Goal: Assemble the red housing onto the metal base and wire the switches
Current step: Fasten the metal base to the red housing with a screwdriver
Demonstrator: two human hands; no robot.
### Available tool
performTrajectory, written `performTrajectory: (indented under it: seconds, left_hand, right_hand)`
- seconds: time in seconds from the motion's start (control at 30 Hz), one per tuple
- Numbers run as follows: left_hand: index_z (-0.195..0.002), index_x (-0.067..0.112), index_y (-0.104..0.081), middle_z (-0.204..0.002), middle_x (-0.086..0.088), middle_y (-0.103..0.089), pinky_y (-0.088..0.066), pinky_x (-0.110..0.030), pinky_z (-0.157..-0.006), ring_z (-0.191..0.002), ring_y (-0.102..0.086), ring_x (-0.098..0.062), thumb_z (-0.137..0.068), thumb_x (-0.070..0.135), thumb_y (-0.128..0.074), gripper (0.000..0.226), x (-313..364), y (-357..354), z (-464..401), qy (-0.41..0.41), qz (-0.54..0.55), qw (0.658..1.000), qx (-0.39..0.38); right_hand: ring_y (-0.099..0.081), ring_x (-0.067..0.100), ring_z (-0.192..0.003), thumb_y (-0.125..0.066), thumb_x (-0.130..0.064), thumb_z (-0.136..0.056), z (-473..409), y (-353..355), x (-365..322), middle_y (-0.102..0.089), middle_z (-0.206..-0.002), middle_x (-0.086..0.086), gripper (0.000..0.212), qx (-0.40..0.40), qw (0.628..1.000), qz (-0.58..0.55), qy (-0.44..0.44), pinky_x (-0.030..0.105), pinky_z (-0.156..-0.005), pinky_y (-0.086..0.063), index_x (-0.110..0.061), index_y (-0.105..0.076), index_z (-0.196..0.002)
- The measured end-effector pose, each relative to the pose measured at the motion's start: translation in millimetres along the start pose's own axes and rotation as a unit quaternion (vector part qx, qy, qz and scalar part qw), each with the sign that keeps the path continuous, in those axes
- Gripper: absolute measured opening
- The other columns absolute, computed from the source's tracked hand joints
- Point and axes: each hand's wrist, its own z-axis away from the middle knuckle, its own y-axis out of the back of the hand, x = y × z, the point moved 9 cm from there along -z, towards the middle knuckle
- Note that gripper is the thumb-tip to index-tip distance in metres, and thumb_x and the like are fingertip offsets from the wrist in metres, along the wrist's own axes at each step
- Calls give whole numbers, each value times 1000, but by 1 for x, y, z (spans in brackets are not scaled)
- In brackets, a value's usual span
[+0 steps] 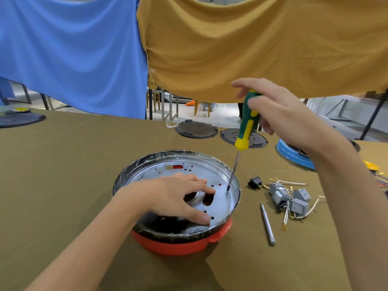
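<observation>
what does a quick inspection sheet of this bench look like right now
surface: table under an olive-brown cloth.
job's things: round silver metal base sits in the red plastic housing; grey switches lie loose to its right.
clutter: slim silver bit driver, small black plug part, two black round plates, blue round housing.
grippers: left hand presses flat on the base; right hand grips the green-and-yellow screwdriver, tip down on the base.
cables: short white leads on the switches, unconnected.
surroundings: blue cloth and mustard cloth hang behind; chairs beyond.
</observation>
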Motion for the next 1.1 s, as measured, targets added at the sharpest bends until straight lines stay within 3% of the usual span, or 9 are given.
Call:
performTrajectory:
  seconds: [0.13,0.23,0.4,0.5,0.57,0.73,0.8,0.93,1.1]
  left_hand:
    - [-145,55,-29,-158,28,-14,-16,-42,-119,-146,-10,-2,-78,72,-60,75,1,1,0,-6,-6,1000,7]
    - [-144,56,-29,-157,30,-14,-17,-43,-120,-146,-11,-1,-78,74,-59,75,0,0,1,-4,-4,1000,9]
    - [-144,58,-28,-157,30,-13,-16,-43,-120,-146,-10,-1,-77,74,-59,75,0,0,0,-2,-5,1000,9]
    - [-145,55,-29,-157,28,-14,-17,-42,-120,-146,-11,-2,-78,74,-58,75,0,1,0,-8,-12,1000,12]
    - [-144,56,-29,-157,30,-13,-17,-42,-120,-146,-11,0,-77,74,-59,75,0,0,1,-4,-4,1000,10]
    - [-143,57,-30,-157,30,-14,-17,-43,-120,-146,-11,-1,-77,73,-60,74,0,1,1,-2,0,1000,9]
    - [-144,56,-29,-157,29,-14,-16,-41,-120,-145,-11,0,-78,72,-59,75,0,1,1,-4,-7,1000,9]
    - [-143,58,-29,-157,31,-13,-16,-44,-120,-146,-10,0,-77,73,-60,75,-1,0,1,-2,2,1000,6]
    - [-144,57,-29,-157,29,-14,-16,-42,-120,-146,-11,-2,-77,74,-60,75,-1,0,0,-5,-2,1000,10]
  right_hand:
    - [-60,12,-77,-67,-34,-91,2,4,-11,-60,-86,-12,25,16,999,50,9,30,-71,-47,-31,-62,-115]
    - [-48,13,-63,-64,-49,-89,3,5,-18,-53,-69,-7,28,76,984,158,11,32,-60,-35,-22,-62,-88]
    - [-57,10,-85,-55,-23,-95,3,-3,-13,-58,-105,-5,31,-35,996,73,-25,31,-74,-46,-30,-57,-125]
    - [-54,11,-64,-70,-44,-86,7,6,-17,-56,-72,-9,18,-10,994,109,-14,35,-63,-47,-33,-64,-99]
    - [-51,15,-60,-65,-55,-85,4,8,-15,-58,-66,-4,30,25,983,178,-35,33,-56,-39,-25,-62,-84]
    - [-57,16,-88,-53,-29,-94,5,2,-10,-60,-96,-1,16,-42,995,71,-64,36,-72,-43,-33,-60,-107]
    - [-55,9,-76,-63,-40,-91,6,7,-13,-59,-84,-8,13,-30,993,103,-46,32,-66,-43,-33,-60,-101]
    - [-52,20,-67,-55,-63,-88,3,7,-15,-58,-75,2,45,37,974,217,-56,33,-57,-37,-18,-57,-87]
    - [-55,16,-83,-56,-28,-93,4,-5,-17,-59,-102,-3,22,-40,994,83,-54,36,-76,-48,-31,-58,-114]
